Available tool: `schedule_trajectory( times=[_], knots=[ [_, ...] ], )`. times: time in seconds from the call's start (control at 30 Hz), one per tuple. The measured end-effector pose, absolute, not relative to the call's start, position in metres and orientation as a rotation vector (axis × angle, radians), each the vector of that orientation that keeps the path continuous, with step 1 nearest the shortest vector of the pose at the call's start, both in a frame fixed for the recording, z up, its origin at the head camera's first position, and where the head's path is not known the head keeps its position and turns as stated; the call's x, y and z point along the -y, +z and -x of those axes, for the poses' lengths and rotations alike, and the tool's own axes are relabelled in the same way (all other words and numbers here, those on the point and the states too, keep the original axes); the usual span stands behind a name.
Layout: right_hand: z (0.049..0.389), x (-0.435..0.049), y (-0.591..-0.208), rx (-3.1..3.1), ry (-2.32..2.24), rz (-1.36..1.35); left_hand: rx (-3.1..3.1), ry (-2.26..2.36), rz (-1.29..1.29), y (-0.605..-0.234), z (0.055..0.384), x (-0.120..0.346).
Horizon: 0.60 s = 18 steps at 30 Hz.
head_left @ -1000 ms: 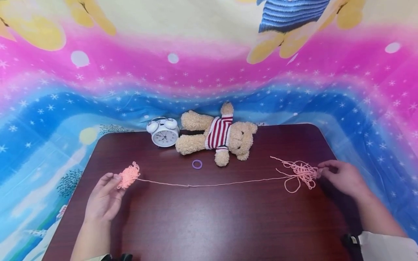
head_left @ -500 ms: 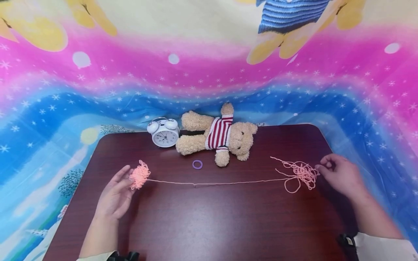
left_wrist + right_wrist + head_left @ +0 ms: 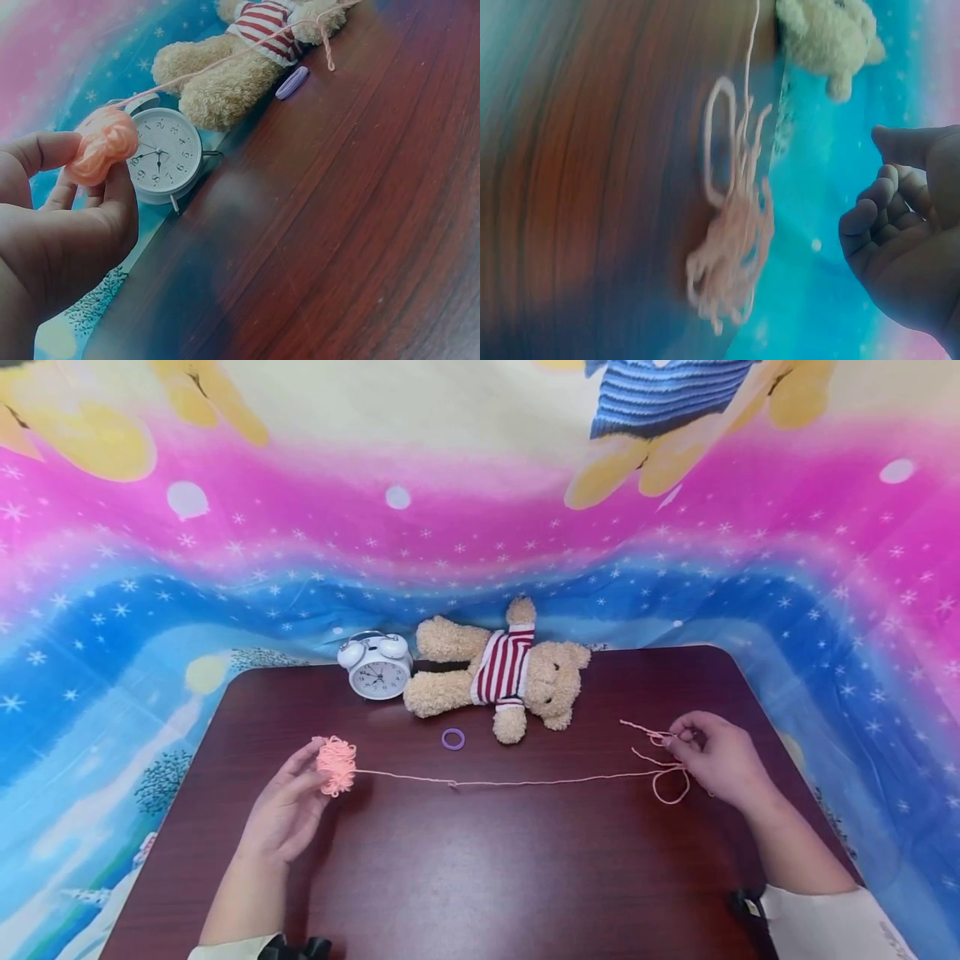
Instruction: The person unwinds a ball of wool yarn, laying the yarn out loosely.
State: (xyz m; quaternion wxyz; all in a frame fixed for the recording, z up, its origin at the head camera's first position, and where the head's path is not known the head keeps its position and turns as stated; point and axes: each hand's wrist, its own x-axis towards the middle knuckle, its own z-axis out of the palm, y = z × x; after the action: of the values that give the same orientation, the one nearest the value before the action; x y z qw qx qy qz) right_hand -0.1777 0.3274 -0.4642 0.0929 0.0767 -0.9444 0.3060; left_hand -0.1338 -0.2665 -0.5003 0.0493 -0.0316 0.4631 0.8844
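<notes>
My left hand pinches a small wound bundle of peach yarn between thumb and fingers, raised over the left part of the table. In the left wrist view this bundle overlaps the alarm clock's edge. A single strand with a small knot runs from it across to a loose yarn tangle on the right side of the table. My right hand hovers above that tangle, hiding most of it in the head view. Its fingers are loosely curled and hold nothing, apart from the yarn in the right wrist view.
A white twin-bell alarm clock stands at the back left of the brown table. Beside it lies a teddy bear in a striped shirt. A purple ring lies in front of the bear. Patterned cloth hangs behind.
My left hand has moved right with the yarn bundle, and the strand has shifted with it. The right hand has let go of the tangle and moved left over it.
</notes>
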Motion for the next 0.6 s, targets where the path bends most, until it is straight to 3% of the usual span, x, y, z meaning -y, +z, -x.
schedule_trajectory(
  times=[0.6],
  knots=[
    [0.195,-0.228,-0.480,2.814,1.051,-0.457,-1.471,2.619,0.047,-0.500,0.138,0.247]
  ],
)
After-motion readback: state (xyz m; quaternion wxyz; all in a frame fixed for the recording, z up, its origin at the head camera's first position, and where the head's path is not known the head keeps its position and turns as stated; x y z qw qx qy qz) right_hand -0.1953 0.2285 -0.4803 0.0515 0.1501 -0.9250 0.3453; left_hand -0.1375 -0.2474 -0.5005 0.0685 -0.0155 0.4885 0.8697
